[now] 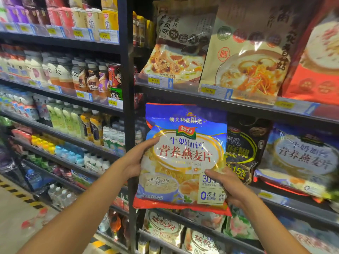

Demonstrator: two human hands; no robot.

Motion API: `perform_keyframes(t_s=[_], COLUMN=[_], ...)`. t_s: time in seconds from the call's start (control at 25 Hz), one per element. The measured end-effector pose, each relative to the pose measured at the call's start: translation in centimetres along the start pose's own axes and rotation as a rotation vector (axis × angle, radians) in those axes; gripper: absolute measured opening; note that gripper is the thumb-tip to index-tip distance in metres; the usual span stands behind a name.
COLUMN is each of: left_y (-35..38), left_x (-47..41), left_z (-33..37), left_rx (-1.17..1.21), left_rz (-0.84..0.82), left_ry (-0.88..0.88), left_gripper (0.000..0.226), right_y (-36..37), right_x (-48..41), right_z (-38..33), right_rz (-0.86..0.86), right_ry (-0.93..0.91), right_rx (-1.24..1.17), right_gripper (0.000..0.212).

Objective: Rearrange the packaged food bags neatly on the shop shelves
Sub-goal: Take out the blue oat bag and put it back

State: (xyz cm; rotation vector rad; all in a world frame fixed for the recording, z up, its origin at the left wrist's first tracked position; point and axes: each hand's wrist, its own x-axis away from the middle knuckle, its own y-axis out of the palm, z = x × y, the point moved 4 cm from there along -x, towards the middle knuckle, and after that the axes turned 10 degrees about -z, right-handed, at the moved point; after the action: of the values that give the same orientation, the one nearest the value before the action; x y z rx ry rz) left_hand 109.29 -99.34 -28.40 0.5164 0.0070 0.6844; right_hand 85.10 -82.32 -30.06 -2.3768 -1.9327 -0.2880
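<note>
1. The left hand (134,159) grips the left edge of a blue oatmeal bag (185,156), with the thumb lying across the front and the fingers hidden behind it.
2. The right hand (228,187) pinches the blue oatmeal bag's lower right corner, thumb on the front and the other fingers curled behind.
3. The blue oatmeal bag is held upright in the air, print facing out, in front of the middle shelf and not resting on it.
4. Just behind the blue oatmeal bag, to its right, a black bag (244,149) stands on that shelf, and further right leans a second blue bag (300,158) with the same print.
5. Above the blue oatmeal bag, on the upper shelf (256,105), two beige bags (176,46) stand side by side, with a red bag (315,70) at the far right and yellow price tags (209,90) along the shelf edge.
6. Below the blue oatmeal bag sit pale bags (163,226) on a lower shelf.
7. Left of the blue oatmeal bag runs a black post (126,88), and beyond it are rows of drink bottles (82,77).
</note>
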Motion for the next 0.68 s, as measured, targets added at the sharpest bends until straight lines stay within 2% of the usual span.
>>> perform_keyframes(t_s=[0.2, 0.36, 0.48, 0.68], left_y=[2.5, 5.1, 7.2, 13.9], left_x=[1.8, 2.3, 1.9, 0.3], left_z=[-4.4, -7.7, -9.3, -12.6], left_rx=[0.022, -0.025, -0.061, -0.086], left_rz=[-0.107, -0.112, -0.112, -0.1], left_ry=[-0.029, -0.04, -0.009, 0.007], left_gripper=[0.042, 0.047, 0.046, 0.041], right_y=[-1.3, -3.5, -5.3, -10.3], right_x=[4.4, 8.0, 10.6, 16.6], right_z=[3.7, 5.9, 6.8, 7.7], right_rz=[-0.008, 0.031, 0.053, 0.145], right_ry=[-0.016, -0.011, 0.002, -0.02], right_rx=[0.081, 0.052, 0.056, 0.034], right_gripper=[0.064, 0.059, 0.068, 0.067])
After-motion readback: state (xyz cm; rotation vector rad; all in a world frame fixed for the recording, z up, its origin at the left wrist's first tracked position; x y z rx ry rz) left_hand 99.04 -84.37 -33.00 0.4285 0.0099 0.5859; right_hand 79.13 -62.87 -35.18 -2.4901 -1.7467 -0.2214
